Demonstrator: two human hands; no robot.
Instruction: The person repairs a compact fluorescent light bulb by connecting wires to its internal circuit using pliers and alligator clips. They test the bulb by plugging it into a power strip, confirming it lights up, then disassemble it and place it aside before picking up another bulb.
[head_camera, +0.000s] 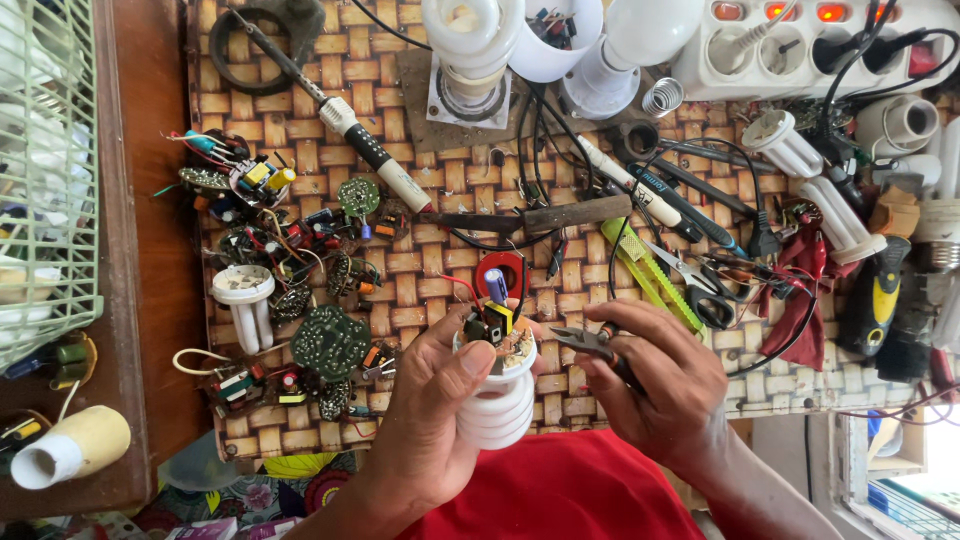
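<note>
My left hand (435, 410) grips a white spiral lamp (497, 405) with its base opened, the small circuit board (497, 325) with a blue capacitor and red coil exposed on top. My right hand (655, 380) holds small pliers (583, 342), their tips pointing left at the edge of that board. Both hands hover over the near edge of the woven mat (420, 250), above a red cloth on my lap.
Several loose lamp circuit boards (330, 340) lie on the mat to the left, with a white lamp base (243, 290). A soldering iron (370, 155), scissors (700, 285), a yellow-green cutter (645, 270), a power strip (800, 45) and lamp tubes (815, 180) crowd the back and right. A green basket (45, 170) stands far left.
</note>
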